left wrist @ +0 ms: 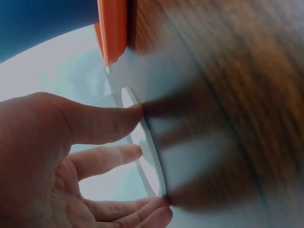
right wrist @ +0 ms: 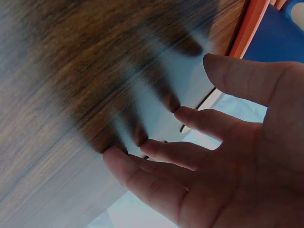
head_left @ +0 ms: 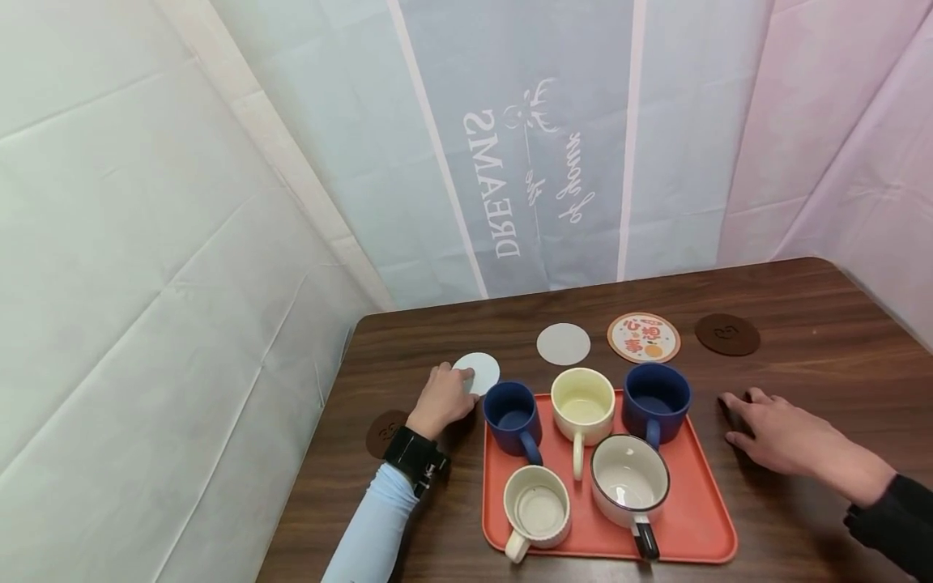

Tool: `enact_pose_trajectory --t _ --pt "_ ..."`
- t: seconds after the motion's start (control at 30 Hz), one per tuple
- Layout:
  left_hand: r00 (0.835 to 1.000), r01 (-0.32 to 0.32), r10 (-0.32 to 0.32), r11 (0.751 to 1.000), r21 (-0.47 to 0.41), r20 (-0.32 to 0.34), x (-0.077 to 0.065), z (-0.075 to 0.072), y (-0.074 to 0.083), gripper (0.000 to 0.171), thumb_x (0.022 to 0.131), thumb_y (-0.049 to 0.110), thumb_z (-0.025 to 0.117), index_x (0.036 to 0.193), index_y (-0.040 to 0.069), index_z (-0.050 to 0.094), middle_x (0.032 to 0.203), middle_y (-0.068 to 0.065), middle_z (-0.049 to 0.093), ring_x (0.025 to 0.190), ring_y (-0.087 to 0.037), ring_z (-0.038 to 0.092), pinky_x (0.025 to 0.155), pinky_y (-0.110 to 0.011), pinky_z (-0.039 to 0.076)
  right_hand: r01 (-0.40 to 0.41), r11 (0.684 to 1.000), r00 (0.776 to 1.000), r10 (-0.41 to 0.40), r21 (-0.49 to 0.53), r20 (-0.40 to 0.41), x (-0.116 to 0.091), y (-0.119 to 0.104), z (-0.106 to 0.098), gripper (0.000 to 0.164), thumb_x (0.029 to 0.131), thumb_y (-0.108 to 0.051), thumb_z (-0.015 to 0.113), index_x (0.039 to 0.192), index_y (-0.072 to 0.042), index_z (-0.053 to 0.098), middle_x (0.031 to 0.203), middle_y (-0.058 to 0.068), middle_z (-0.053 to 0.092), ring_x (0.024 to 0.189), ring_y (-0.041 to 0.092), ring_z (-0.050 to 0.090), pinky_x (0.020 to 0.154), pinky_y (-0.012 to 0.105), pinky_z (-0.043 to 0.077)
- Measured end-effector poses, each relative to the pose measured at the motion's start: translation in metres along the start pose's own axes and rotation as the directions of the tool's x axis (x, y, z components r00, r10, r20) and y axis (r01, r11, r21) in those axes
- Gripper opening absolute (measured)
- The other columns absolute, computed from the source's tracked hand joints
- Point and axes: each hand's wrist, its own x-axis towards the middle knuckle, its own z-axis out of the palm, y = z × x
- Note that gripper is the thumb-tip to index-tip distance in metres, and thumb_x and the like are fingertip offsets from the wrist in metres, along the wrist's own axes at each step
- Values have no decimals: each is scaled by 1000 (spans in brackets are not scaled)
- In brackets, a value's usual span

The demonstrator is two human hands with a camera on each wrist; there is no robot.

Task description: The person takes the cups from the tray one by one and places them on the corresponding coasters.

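Observation:
My left hand [head_left: 442, 402] is at a white round coaster [head_left: 487, 374] left of the tray. Its index finger lies on the coaster's top; in the left wrist view, the thumb [left wrist: 107, 122] and other fingertips are at its edges. My right hand [head_left: 787, 435] rests right of the tray with spread fingers, tips at the tabletop, holding nothing. Between the hands, an orange-red tray [head_left: 696, 518] carries a small blue mug [head_left: 510, 414], a pale yellow mug [head_left: 583, 405], a larger blue mug [head_left: 656, 401], a ribbed cream mug [head_left: 539, 506] and a white black-rimmed mug [head_left: 629, 478].
Along the back of the wood-grain table [head_left: 824, 324] lie a plain pale coaster [head_left: 564, 344], a printed coaster [head_left: 644, 337] and a dark brown coaster [head_left: 727, 334]. Another brown coaster [head_left: 384, 433] is partly hidden by my left wrist. Hanging cloth [head_left: 554, 162] encloses the table.

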Motion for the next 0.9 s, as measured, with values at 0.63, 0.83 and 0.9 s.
enact_pose_trajectory --t 0.63,0.83,0.9 --pt "996 -91 92 994 -62 15 9 -1 -7 36 89 9 85 124 7 78 107 -17 74 101 -33 63 92 -46 49 4 1000 999 -3 7 -44 -2 -2 4 60 93 -26 78 135 12 57 128 49 47 115 65 51 82 71 48" --pt "996 -83 85 994 -67 30 16 -1 -3 35 91 12 84 125 7 78 111 -16 75 104 -33 64 94 -45 50 5 1000 998 -5 0 -58 -4 -3 4 60 93 -26 79 134 12 58 127 48 48 115 65 51 82 71 48" --pt "995 -89 90 994 -58 32 19 -1 -1 35 91 12 84 125 7 77 112 -16 76 105 -33 64 96 -45 49 1 1000 998 -1 1 -58 -4 -3 3 60 93 -26 79 134 12 58 127 48 48 114 65 51 82 71 48"
